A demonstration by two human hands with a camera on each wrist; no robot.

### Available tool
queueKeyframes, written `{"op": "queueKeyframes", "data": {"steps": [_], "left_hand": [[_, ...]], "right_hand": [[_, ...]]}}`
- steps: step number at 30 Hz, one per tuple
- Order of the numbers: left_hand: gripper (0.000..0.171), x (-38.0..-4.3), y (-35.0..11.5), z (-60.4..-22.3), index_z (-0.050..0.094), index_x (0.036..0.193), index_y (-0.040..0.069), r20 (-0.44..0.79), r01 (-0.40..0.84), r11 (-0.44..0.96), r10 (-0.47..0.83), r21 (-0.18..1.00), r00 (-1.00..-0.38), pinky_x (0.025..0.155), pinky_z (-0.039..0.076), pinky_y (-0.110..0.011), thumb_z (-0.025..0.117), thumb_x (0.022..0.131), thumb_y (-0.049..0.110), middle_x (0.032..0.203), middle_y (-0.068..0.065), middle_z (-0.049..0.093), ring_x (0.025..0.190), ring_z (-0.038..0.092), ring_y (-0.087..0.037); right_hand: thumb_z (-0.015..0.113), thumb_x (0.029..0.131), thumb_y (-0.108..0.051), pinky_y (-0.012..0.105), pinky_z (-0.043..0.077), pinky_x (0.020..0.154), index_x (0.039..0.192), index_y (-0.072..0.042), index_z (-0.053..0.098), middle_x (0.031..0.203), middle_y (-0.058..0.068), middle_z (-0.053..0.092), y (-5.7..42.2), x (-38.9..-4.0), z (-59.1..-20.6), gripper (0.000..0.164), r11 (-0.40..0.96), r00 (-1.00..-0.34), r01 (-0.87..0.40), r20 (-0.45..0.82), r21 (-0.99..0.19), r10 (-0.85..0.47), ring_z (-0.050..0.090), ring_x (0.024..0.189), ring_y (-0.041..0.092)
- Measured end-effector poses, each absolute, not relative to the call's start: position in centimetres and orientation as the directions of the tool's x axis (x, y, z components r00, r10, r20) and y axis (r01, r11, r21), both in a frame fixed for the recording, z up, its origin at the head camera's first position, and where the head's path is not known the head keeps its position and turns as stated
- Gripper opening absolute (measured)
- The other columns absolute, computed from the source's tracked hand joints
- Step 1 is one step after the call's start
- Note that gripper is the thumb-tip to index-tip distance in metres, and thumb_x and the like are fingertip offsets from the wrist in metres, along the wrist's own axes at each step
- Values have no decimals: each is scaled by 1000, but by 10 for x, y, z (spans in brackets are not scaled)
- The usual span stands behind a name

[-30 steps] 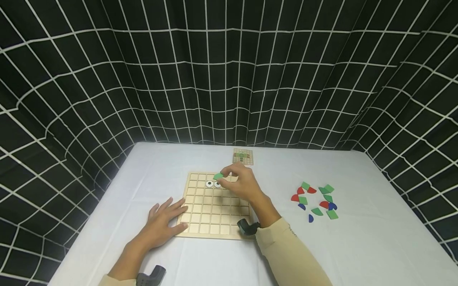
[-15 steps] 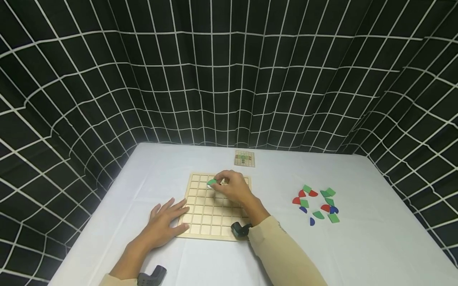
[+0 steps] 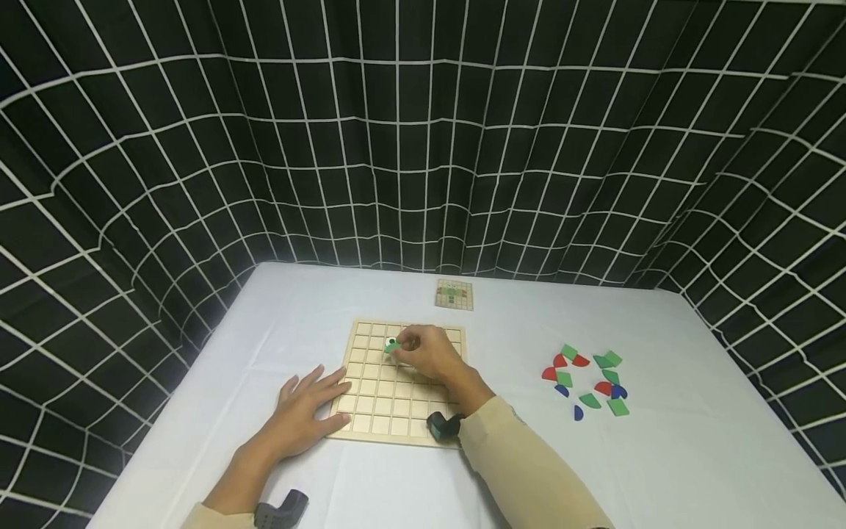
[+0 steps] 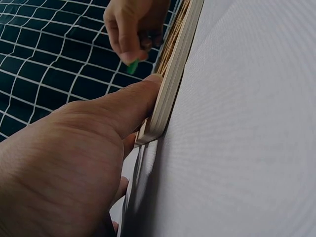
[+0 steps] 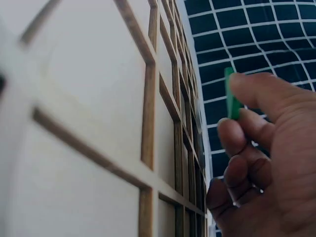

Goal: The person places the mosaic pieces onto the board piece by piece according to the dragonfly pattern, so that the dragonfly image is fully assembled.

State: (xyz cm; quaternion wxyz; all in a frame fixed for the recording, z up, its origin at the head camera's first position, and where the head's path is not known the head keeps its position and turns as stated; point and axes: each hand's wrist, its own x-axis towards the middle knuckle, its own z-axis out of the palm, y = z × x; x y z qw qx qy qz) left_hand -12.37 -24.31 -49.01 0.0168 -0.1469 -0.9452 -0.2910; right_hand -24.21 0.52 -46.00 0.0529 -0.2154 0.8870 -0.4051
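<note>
Board (image 3: 377, 440) first, since I place everything by it: at its left edge, toward the near corner, the left hand (image 3: 300, 411) lies with fingers spread and straight, and my left-wrist feed shows the thumb touching the rim. That hand has not shifted noticeably over the last second, so I judge it is steadying the board.

Farther up, over the board's back half, the right hand (image 3: 429, 353) pinches a small green piece (image 3: 392, 350) between thumb and finger, the other fingers curled loosely. Both wrist feeds show me the piece raised clear of the board's surface. It has come toward me across the board: first above the back row, then covering an eye disc (image 3: 390, 341), now on its near side, leaving the disc partly visible. I read that as lining up a cell, with the piece not yet laid.

Right of the board, well apart, loose pieces (image 3: 617, 407) lie scattered in green, red and blue. Beyond the board's far edge sits a pattern card (image 3: 454, 294); behind everything hangs a gridded curtain (image 3: 423, 147).
</note>
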Motion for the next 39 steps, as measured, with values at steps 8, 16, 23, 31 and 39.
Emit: {"op": "queueKeyframes", "data": {"steps": [8, 16, 23, 31, 39], "left_hand": [[58, -124, -243, -491, 62, 131, 17, 114, 278, 789, 259, 548, -959, 109, -3, -61, 70, 83, 50, 149, 1, 41, 142, 21, -33], [59, -125, -243, -491, 62, 131, 17, 123, 290, 787, 266, 545, -956, 109, -2, -61, 69, 83, 51, 149, 0, 41, 142, 21, -34], [59, -125, -244, -492, 61, 131, 16, 121, 290, 785, 268, 547, -956, 109, -2, -61, 69, 83, 50, 149, 0, 40, 141, 21, -34], [58, -125, -244, -492, 62, 130, 17, 126, 283, 786, 256, 550, -958, 109, -1, -61, 69, 83, 50, 149, 1, 41, 141, 22, -34], [58, -124, -243, -491, 61, 131, 17, 110, 277, 790, 260, 547, -959, 110, -2, -59, 70, 84, 48, 149, 1, 41, 142, 22, -33]], "right_hand": [[75, 86, -26, 24, 50, 72, 103, -10, 71, 82, -9, 61, 2, -243, -464, 24, 631, -883, -366, 42, -684, -467, 58, 80, 10], [75, 86, -26, 25, 49, 68, 101, -13, 71, 81, -8, 58, 1, -242, -462, 20, 659, -877, -375, 18, -652, -481, 55, 79, 12], [75, 86, -27, 26, 48, 66, 103, -13, 71, 81, -7, 58, 0, -241, -462, 22, 668, -870, -377, -2, -642, -493, 54, 77, 12], [75, 85, -26, 26, 49, 68, 105, -14, 71, 81, -8, 58, -1, -243, -466, 23, 680, -873, -378, -3, -628, -488, 55, 79, 11], [72, 89, -25, 25, 50, 69, 110, -10, 70, 84, -8, 59, 5, -242, -458, 26, 628, -858, -421, 64, -655, -509, 55, 79, 11]]}}
